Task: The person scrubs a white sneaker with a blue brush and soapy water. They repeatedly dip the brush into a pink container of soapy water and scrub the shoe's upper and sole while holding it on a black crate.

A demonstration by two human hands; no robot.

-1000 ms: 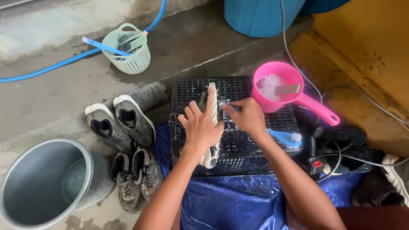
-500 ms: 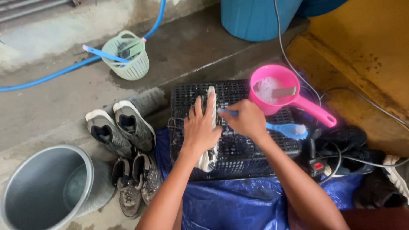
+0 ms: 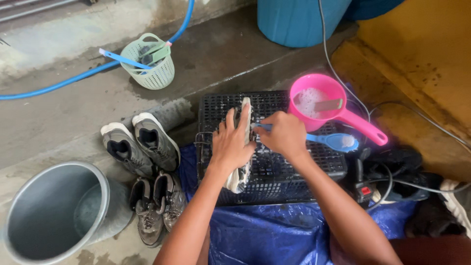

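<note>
A pale shoe (image 3: 244,147) lies on its side on an upturned black plastic crate (image 3: 294,172). My left hand (image 3: 234,142) presses flat on the shoe and holds it down. My right hand (image 3: 282,135) grips a blue-handled brush (image 3: 333,141), its bristle end against the shoe's upper part. A pink dipper (image 3: 319,103) with soapy water and a grey object in it rests on the crate's far right corner.
Two pairs of grey shoes (image 3: 142,142) (image 3: 157,206) sit left of the crate. A grey bucket (image 3: 44,216) with some water stands at the lower left. A green basket (image 3: 149,64), blue hose (image 3: 59,83), blue barrel (image 3: 299,19), blue tarp (image 3: 265,235) and cables (image 3: 392,186) surround me.
My right hand with the brush has shifted slightly along the shoe, a scrubbing motion. My left hand stays on the shoe. The view has drifted a little.
</note>
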